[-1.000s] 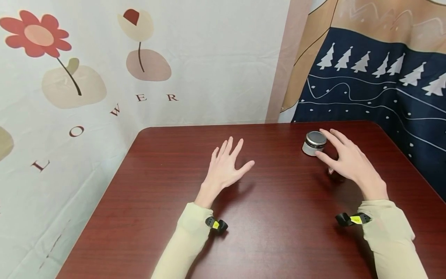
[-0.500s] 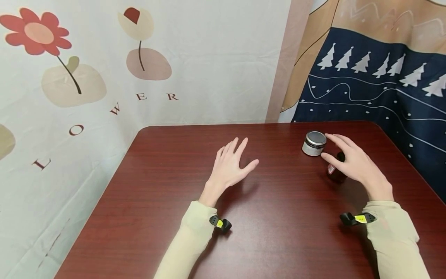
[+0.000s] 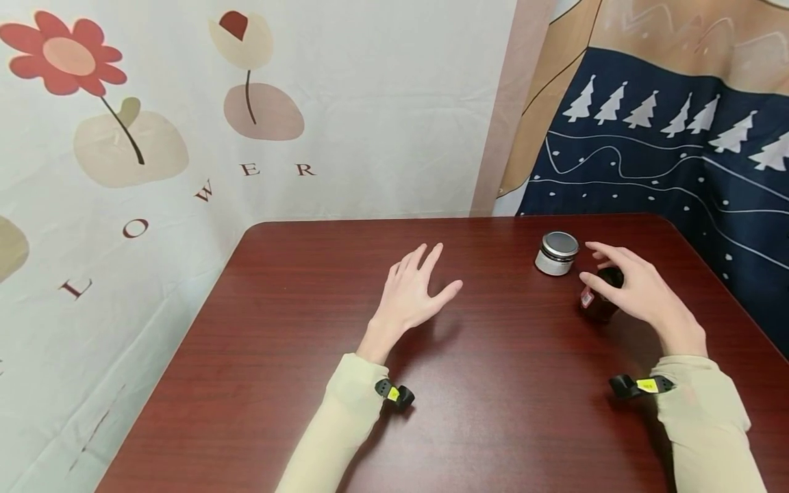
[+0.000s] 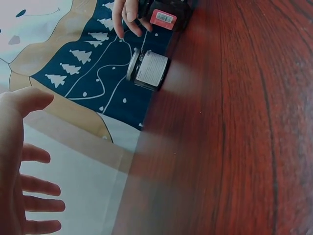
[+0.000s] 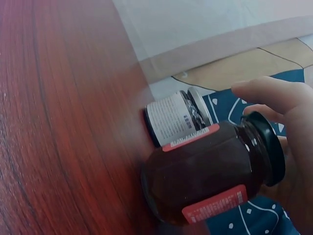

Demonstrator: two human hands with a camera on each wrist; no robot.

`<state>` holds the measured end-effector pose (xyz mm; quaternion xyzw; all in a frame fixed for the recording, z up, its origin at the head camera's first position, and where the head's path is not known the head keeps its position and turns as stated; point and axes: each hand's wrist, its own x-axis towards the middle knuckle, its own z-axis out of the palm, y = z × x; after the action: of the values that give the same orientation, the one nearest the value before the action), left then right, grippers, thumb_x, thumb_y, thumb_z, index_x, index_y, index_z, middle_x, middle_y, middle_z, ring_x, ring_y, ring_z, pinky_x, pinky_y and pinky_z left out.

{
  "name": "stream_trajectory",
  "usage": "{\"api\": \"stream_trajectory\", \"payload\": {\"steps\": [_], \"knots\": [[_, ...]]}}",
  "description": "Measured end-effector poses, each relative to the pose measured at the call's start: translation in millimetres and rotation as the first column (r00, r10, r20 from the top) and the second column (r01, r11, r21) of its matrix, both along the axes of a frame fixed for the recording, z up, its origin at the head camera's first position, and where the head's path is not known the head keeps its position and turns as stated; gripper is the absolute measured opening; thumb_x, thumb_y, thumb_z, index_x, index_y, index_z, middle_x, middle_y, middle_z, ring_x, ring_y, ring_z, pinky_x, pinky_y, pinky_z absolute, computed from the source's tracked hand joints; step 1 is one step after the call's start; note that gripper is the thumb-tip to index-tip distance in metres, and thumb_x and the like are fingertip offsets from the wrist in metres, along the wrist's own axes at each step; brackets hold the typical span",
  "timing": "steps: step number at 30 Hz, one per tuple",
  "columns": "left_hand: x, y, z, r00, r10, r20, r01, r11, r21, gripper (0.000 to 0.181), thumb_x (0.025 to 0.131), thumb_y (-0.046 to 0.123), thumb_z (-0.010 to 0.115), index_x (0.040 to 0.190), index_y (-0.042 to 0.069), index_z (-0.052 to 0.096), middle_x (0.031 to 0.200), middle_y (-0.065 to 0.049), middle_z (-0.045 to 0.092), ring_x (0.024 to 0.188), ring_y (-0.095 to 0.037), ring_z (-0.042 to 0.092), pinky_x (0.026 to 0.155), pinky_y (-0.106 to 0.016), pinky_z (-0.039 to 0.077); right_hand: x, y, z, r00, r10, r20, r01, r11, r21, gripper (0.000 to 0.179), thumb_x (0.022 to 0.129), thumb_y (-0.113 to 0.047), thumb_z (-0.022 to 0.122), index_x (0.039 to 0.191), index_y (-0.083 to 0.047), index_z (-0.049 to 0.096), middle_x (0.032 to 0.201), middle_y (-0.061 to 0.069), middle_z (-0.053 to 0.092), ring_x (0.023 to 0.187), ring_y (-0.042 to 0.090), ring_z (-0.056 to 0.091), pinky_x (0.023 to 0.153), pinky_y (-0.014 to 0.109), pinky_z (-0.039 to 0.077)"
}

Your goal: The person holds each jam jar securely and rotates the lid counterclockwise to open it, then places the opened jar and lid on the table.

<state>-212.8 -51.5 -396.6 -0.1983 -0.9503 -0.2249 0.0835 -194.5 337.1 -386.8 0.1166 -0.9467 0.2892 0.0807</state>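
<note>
My right hand [image 3: 650, 291] hovers around the black lid of a dark jar [image 3: 596, 305] with a red-edged label, its fingers loosely bent and spread. In the right wrist view the dark jar [image 5: 200, 171] stands in front of the hand, lid close to the fingers [image 5: 266, 93]. Just left of it and farther back, a smaller jar [image 3: 556, 255] with a silver lid and white label stands upright. My left hand [image 3: 407, 294] is held over the middle of the table, fingers spread and thumb out, holding nothing. Both jars also show in the left wrist view.
The dark red wooden table [image 3: 493, 383] runs back to a white cloth with flower prints [image 3: 382, 109]. At the back right hangs a navy cloth [image 3: 647, 171] with white trees, close to the table's edge.
My right hand has moved right, away from the silver-lidded jar, uncovering more of the dark jar. My left hand has drifted slightly right. Both jars stay in place.
</note>
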Motion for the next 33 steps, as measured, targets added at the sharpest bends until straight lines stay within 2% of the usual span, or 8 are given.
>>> {"api": "stream_trajectory", "payload": {"steps": [9,15,20,24,26,28,31,33], "knots": [[-0.9,6.8,-2.0,1.0,-0.002,0.02,0.001,0.999,0.04,0.079,0.094,0.064,0.051,0.159,0.024,0.033,0.157,-0.01,0.039,0.14,-0.03,0.041,0.109,-0.053,0.037,3.1,5.9,-0.7,0.999,0.0,0.038,0.001,0.999,-0.033,0.064,0.096,-0.033,0.069,0.15,-0.01,0.044,0.132,0.023,0.054,0.121,0.043,0.046,0.096,0.069,0.037],[-0.8,12.4,-5.0,0.999,-0.013,0.043,0.011,0.998,0.066,0.079,0.094,0.064,0.051,0.159,0.024,0.032,0.155,-0.008,0.042,0.137,-0.028,0.044,0.103,-0.054,0.044,3.8,5.5,-3.1,0.999,0.012,0.032,-0.01,0.998,-0.055,0.063,0.094,-0.032,0.072,0.148,-0.011,0.047,0.129,0.023,0.057,0.121,0.043,0.046,0.097,0.07,0.035],[-1.3,17.2,-7.7,0.998,-0.03,0.056,0.025,0.996,0.084,0.079,0.094,0.064,0.051,0.159,0.024,0.032,0.154,-0.007,0.043,0.136,-0.027,0.045,0.1,-0.054,0.046,3.1,6.7,-5.7,1.0,0.007,0.024,-0.006,0.998,-0.067,0.063,0.092,-0.03,0.075,0.146,-0.012,0.05,0.127,0.022,0.06,0.12,0.041,0.048,0.097,0.067,0.036],[-1.8,21.4,-9.2,0.998,-0.04,0.058,0.034,0.995,0.095,0.078,0.094,0.064,0.052,0.159,0.024,0.032,0.153,-0.007,0.044,0.136,-0.026,0.045,0.1,-0.053,0.046,3.3,8.6,-7.6,0.999,-0.007,0.051,0.01,0.997,-0.073,0.064,0.091,-0.034,0.076,0.146,-0.013,0.05,0.127,0.021,0.06,0.119,0.04,0.048,0.095,0.065,0.036],[-1.9,23.7,-9.7,0.997,-0.042,0.058,0.037,0.995,0.097,0.078,0.095,0.064,0.051,0.159,0.025,0.032,0.153,-0.006,0.044,0.136,-0.025,0.045,0.101,-0.052,0.047,3.8,9.0,-8.8,0.997,-0.017,0.07,0.022,0.997,-0.071,0.064,0.091,-0.036,0.076,0.145,-0.014,0.051,0.127,0.019,0.06,0.117,0.036,0.048,0.092,0.06,0.039],[-2.0,26.2,-9.9,0.997,-0.046,0.059,0.04,0.994,0.103,0.078,0.095,0.064,0.052,0.159,0.025,0.032,0.153,-0.006,0.045,0.136,-0.025,0.046,0.101,-0.051,0.047,4.5,9.6,-10.5,0.996,-0.026,0.089,0.033,0.997,-0.073,0.064,0.09,-0.038,0.076,0.145,-0.015,0.052,0.128,0.017,0.061,0.113,0.029,0.048,0.087,0.05,0.047],[-1.9,29.9,-9.7,0.996,-0.054,0.067,0.046,0.993,0.109,0.078,0.095,0.064,0.052,0.159,0.025,0.032,0.153,-0.006,0.045,0.136,-0.025,0.045,0.102,-0.05,0.046,5.4,10.8,-12.9,0.994,-0.036,0.108,0.045,0.995,-0.089,0.063,0.09,-0.038,0.077,0.144,-0.018,0.053,0.127,0.013,0.061,0.106,0.016,0.046,0.072,0.032,0.053],[-1.7,32.0,-10.0,0.996,-0.055,0.071,0.046,0.993,0.112,0.078,0.095,0.064,0.052,0.159,0.025,0.032,0.153,-0.006,0.045,0.136,-0.024,0.045,0.102,-0.05,0.046,5.7,11.8,-14.3,0.993,-0.035,0.116,0.048,0.993,-0.109,0.062,0.09,-0.037,0.077,0.144,-0.019,0.053,0.127,0.012,0.061,0.102,0.011,0.045,0.064,0.027,0.054]]}}
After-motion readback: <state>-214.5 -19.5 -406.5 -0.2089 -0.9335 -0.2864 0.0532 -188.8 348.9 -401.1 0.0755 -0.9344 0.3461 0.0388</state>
